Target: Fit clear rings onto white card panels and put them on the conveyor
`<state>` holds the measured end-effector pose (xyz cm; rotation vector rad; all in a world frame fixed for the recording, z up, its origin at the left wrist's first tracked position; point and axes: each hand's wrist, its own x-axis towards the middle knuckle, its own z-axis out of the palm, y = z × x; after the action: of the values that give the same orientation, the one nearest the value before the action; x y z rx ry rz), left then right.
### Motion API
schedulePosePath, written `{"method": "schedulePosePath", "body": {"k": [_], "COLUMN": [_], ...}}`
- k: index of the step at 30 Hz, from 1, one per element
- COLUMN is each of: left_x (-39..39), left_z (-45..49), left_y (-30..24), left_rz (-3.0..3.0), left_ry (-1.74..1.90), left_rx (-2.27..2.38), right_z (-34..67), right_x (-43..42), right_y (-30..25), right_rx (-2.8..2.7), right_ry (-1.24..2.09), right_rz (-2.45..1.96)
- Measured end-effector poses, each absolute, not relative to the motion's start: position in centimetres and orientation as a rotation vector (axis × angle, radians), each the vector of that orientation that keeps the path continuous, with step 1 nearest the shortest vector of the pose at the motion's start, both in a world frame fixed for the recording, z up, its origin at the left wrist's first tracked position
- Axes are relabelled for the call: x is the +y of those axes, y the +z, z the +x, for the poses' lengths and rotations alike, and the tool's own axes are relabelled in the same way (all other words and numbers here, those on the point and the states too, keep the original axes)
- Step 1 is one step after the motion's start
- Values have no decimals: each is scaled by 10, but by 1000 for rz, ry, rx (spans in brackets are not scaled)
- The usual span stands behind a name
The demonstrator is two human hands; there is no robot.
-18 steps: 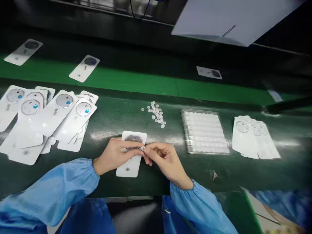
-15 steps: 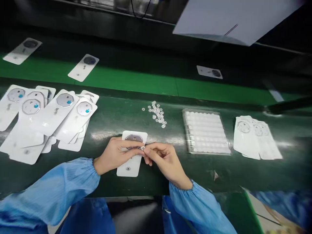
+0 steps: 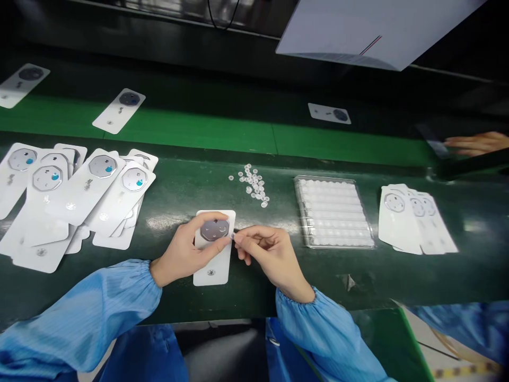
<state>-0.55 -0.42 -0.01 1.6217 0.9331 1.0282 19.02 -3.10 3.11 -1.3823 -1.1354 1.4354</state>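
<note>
White card [image 3: 211, 270] in left hand [image 3: 185, 250], right hand [image 3: 272, 254] just beside.

Along the bench [image 3: 318, 281]: overlapping cards [image 3: 79, 196] at left, loose discs [image 3: 252, 185] centre-rear, a blister tray [image 3: 333, 212] right of them, a card pile [image 3: 413, 220] rightmost, a single card [image 3: 212, 270] front-centre.

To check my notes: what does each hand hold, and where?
The left hand grips a white card by its left edge. The right hand pinches something too small to tell at its fingertips.
</note>
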Motion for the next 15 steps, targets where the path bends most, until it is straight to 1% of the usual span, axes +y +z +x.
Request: {"method": "schedulePosePath", "body": {"k": [7, 15], "left_x": [-7, -7], "left_z": [-4, -4], "left_y": [-6, -7], "left_rz": [1419, 1365], "left_ry": [1016, 976], "left_rx": [858, 822], "right_z": [168, 166], "right_x": [-31, -29], "right_y": [30, 28], "right_rx": [-1113, -1142], "right_ry": [1166, 1127], "right_rz": [-1395, -1418]}}
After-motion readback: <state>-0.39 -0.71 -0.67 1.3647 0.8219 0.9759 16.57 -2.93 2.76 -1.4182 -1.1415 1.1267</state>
